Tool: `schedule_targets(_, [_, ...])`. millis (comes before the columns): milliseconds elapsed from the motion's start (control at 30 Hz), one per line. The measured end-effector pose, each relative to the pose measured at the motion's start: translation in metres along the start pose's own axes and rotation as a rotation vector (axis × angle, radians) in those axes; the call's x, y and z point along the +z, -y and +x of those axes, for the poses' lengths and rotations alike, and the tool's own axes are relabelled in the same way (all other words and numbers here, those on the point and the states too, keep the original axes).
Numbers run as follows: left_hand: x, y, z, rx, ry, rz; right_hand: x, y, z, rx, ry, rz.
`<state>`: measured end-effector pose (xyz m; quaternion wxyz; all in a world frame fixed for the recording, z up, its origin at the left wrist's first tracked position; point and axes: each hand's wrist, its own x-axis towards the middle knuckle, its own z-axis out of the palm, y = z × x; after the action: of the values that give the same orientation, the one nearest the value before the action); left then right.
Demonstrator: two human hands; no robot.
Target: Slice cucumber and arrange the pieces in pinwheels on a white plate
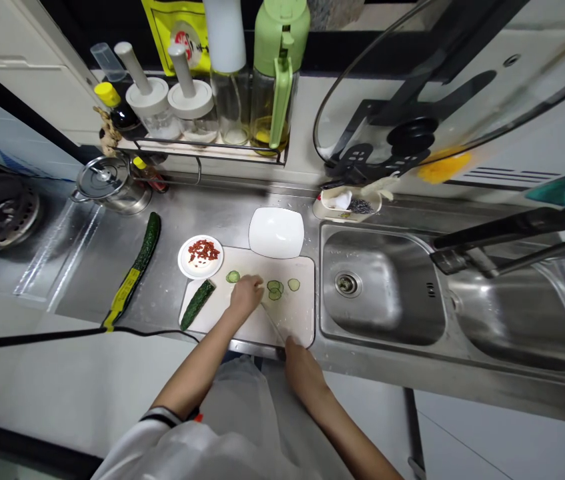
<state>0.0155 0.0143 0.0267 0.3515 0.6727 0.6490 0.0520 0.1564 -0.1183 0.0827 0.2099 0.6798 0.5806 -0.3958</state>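
Observation:
My right hand (303, 368) is closed round the handle of a kitchen knife (273, 323), whose blade slants up and left over the white cutting board (296, 319). Beside the blade's tip, my left hand (246, 295) is closed above the board, fingers curled together; a pale bit shows at the fingertips, too small to name. Thin cucumber slices (275, 289) lie to the right of that hand. Another cucumber slice (233, 276) sits on its left. A cut piece of cucumber (197, 305) rests at the board's left edge.
A white dish (276, 232) overlaps the board's back edge, and a plate (182, 257) of chopped red bits stands at its back left corner. Further left lie a whole cucumber (146, 248) with yellow tape and a lidded pot (107, 183). The sink (387, 293) is at right.

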Motion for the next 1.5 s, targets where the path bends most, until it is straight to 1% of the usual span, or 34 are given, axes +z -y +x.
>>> schedule_targets(133, [0.014, -0.011, 0.005, 0.032, 0.098, -0.01, -0.005, 0.003, -0.004, -0.003, -0.007, -0.016])
schedule_targets(233, [0.02, -0.014, 0.007, 0.048, 0.119, -0.014, -0.006, 0.004, -0.005, -0.002, -0.004, -0.034])
schedule_targets(467, [0.02, -0.02, 0.008, 0.017, 0.129, 0.009, -0.001, 0.001, -0.003, -0.007, -0.029, -0.025])
schedule_targets(567, [0.02, -0.021, 0.008, 0.055, 0.137, 0.014, 0.0, 0.0, -0.003, -0.018, -0.02, -0.028])
schedule_targets(667, [0.023, -0.018, 0.007, 0.094, 0.145, 0.009, 0.0, 0.0, -0.003, -0.015, -0.022, -0.032])
schedule_targets(900, [0.024, -0.012, 0.006, 0.102, 0.133, 0.026, -0.006, 0.003, -0.006, -0.011, -0.011, -0.031])
schedule_targets(1067, [0.02, -0.008, 0.003, 0.131, 0.126, -0.075, -0.007, -0.002, -0.007, -0.023, 0.0, -0.029])
schedule_targets(1200, [0.014, -0.001, 0.001, 0.084, 0.145, -0.191, 0.004, -0.013, -0.004, -0.032, -0.026, 0.009])
schedule_targets(1300, [0.011, 0.006, 0.001, 0.057, 0.138, -0.232, 0.01, -0.02, -0.003, -0.048, -0.038, 0.012])
schedule_targets(1400, [0.005, 0.014, 0.002, 0.025, 0.142, -0.243, 0.01, -0.022, -0.004, -0.07, -0.038, 0.016])
schedule_targets(1500, [-0.002, 0.022, 0.003, -0.035, 0.153, -0.22, 0.007, -0.019, -0.003, -0.071, -0.042, 0.009])
